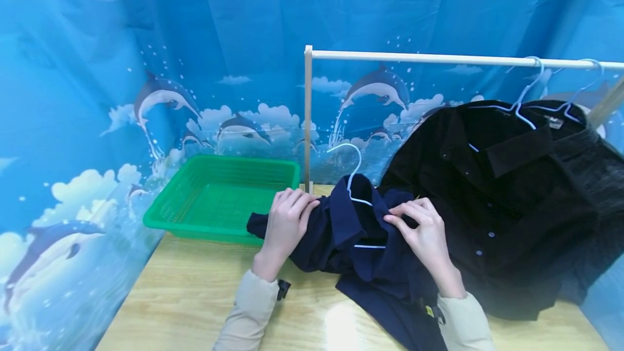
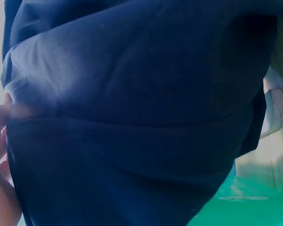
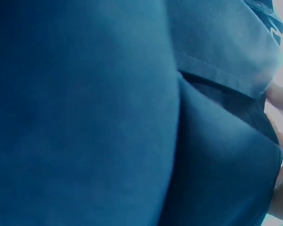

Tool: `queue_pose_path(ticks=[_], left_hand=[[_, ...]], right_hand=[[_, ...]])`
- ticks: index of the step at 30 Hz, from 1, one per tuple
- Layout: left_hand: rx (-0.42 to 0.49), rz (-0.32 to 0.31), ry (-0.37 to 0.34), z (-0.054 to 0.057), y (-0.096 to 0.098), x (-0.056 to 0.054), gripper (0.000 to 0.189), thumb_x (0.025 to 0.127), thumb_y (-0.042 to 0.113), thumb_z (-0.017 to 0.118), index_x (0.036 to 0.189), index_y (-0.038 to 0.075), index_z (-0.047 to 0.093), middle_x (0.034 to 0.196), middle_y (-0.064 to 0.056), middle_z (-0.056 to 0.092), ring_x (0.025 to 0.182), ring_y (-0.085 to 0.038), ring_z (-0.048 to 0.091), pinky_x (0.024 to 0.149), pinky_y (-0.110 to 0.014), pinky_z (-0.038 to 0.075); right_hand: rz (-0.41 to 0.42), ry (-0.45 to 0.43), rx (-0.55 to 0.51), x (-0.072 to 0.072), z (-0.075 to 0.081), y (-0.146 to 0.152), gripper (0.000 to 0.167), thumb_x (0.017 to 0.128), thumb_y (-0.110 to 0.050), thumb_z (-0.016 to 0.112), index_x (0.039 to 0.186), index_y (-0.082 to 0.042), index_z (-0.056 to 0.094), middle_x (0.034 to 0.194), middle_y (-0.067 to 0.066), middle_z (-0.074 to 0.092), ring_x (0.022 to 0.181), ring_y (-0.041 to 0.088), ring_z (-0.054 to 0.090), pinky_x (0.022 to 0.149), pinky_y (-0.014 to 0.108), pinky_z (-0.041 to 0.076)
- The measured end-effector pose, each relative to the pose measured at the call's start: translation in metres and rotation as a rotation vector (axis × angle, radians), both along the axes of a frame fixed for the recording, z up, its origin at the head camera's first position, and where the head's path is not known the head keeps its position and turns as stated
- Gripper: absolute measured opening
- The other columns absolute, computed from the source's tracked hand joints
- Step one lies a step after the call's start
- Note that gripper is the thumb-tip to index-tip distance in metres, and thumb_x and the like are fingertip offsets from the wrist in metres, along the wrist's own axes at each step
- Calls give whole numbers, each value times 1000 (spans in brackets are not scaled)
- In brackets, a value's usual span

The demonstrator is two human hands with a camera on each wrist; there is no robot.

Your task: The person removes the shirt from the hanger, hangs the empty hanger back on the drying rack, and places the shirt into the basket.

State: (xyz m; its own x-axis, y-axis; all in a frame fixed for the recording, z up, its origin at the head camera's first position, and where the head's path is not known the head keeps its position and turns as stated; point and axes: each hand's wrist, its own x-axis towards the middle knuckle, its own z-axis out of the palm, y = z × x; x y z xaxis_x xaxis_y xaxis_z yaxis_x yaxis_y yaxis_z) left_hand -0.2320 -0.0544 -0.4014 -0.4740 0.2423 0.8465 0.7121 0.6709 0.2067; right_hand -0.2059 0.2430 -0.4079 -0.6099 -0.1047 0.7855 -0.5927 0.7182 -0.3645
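Observation:
A navy blue shirt (image 1: 322,242) lies bunched over the table's middle, its collar upright around a pale blue hanger (image 1: 359,164). The hanger's hook rises out of the neck opening, and a piece of its lower bar shows inside the front. My left hand (image 1: 288,215) pinches the cloth at the shirt's left shoulder. On the other side, my right hand (image 1: 423,229) pinches the edge near the collar between thumb and fingers. Navy cloth (image 2: 132,94) fills most of the left wrist view, and the same shirt (image 3: 85,113) covers much of the right wrist view.
Behind my left hand stands a green plastic basket (image 1: 195,226), with a shirt sleeve over its near right corner. A white clothes rail (image 1: 414,57) crosses the back. Two black shirts (image 1: 487,221) hang from it on blue hangers at the right, close to my right hand.

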Motion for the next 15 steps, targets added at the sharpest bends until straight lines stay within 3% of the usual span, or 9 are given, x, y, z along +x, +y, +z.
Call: queue_pose_path(ticks=[8, 12, 15], left_hand=[[6, -23, -18, 1, -2, 3, 9, 96, 16, 70, 95, 9, 75, 87, -2, 69, 80, -23, 59, 80, -40, 49], [47, -29, -25, 3, -4, 3, 6, 95, 15, 72, 94, 10, 76, 85, -3, 69, 80, -22, 60, 80, -40, 49], [91, -41, -38, 4, -6, 2, 6, 95, 14, 71, 94, 9, 75, 85, -3, 69, 80, -23, 61, 80, -40, 49]], right_hand=[[-93, 26, -52, 1, 2, 9, 15, 73, -8, 91, 82, -8, 79, 88, 7, 73, 96, 28, 53, 85, 21, 35], [-186, 57, -74, 0, 6, 16, 14, 76, -6, 89, 85, -5, 79, 91, 10, 71, 96, 31, 52, 86, 21, 32], [-208, 60, -92, -1, 8, 19, 13, 77, -3, 88, 86, -3, 79, 92, 11, 71, 96, 32, 51, 85, 21, 32]])
